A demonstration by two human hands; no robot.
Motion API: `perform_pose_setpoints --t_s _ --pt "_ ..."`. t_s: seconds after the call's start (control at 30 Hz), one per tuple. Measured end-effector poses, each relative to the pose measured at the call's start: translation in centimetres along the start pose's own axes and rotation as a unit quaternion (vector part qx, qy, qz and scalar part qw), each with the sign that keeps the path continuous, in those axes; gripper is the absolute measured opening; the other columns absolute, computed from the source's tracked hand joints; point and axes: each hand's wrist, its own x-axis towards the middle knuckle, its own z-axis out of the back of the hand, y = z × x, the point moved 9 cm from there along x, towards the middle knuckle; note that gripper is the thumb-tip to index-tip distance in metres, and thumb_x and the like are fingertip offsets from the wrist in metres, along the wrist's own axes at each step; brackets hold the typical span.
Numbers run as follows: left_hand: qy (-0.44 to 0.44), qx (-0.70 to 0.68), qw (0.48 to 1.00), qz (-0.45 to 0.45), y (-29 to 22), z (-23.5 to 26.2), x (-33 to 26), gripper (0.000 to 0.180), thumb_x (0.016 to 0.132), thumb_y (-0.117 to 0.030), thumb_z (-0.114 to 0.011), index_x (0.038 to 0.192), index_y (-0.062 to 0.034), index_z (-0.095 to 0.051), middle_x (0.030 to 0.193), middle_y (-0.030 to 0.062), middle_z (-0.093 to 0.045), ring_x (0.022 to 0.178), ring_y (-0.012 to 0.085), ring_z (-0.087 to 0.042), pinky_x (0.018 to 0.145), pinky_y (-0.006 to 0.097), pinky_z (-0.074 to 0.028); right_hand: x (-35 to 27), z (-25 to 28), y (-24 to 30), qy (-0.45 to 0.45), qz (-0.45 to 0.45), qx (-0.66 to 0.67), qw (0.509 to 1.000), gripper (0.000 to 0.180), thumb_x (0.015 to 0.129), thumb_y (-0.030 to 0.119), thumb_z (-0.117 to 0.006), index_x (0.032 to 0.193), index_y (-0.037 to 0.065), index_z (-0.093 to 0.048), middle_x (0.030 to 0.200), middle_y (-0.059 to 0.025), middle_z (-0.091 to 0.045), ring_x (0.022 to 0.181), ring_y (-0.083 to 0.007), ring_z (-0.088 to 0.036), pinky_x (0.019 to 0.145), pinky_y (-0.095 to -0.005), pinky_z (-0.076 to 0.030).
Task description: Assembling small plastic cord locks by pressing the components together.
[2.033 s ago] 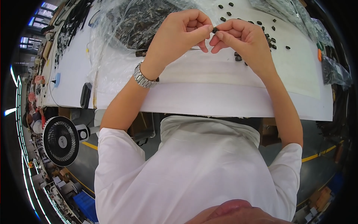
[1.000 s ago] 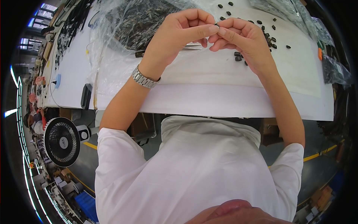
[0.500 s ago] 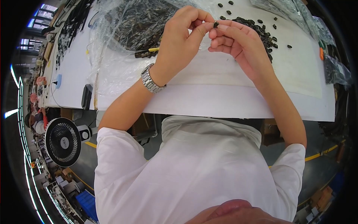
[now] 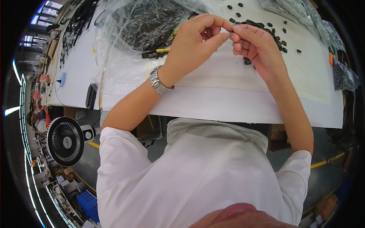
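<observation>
- My left hand [image 4: 192, 45] and right hand [image 4: 255, 45] met above the white table [image 4: 228, 102], both pinched shut on one small black part [image 4: 231, 29] held between their fingertips.
- I judged it light, rigid and easy to fumble; fingertip grips at its ends suited it best.
- Loose black pieces [image 4: 275, 32] lay just beyond, and a clear plastic bag [image 4: 148, 22] sat to the left.

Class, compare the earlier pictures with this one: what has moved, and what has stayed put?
The left hand and right hand rose slightly away from the body, fingertips still pinched together on a tiny dark part. The loose black pieces, plastic bag and fan stayed put.
</observation>
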Motion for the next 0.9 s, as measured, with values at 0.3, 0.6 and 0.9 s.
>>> perform_pose_setpoints --t_s 0.3,0.6,0.9 --pt "-0.013 0.414 0.908 -0.062 4.8 5.5 1.6 0.015 0.093 -0.013 -0.069 0.104 -0.0077 -0.078 0.091 0.0077 -0.073 0.084 0.0298 -0.069 0.083 0.042 -0.058 -2.4 2.2 6.7 -0.151 0.102 -0.625 0.759 0.020 0.094 0.017 -0.069 0.106 0.002 -0.076 0.076 -0.0058 -0.069 0.063 -0.0160 -0.065 0.065 -0.0299 -0.053" --pt "0.062 0.521 0.847 -0.088 6.2 3.9 1.0 0.015 0.093 -0.013 -0.073 0.106 -0.0084 -0.077 0.110 0.0057 -0.071 0.109 0.0272 -0.064 0.094 0.042 -0.056 -2.3 0.1 6.2 -0.157 0.150 -0.628 0.748 0.021 0.096 0.011 -0.067 0.115 0.003 -0.074 0.080 -0.0075 -0.069 0.068 -0.0190 -0.062 0.068 -0.0343 -0.051" --pt "0.063 0.366 0.929 -0.006 4.5 3.4 1.6 0.010 0.094 -0.010 -0.073 0.101 -0.0028 -0.071 0.091 0.0054 -0.073 0.081 0.0206 -0.069 0.075 0.033 -0.056 -1.7 -2.1 3.2 -0.088 0.168 -0.563 0.804 0.024 0.098 0.018 -0.068 0.115 0.002 -0.073 0.096 -0.0110 -0.078 0.072 -0.0227 -0.071 0.075 -0.0355 -0.057"
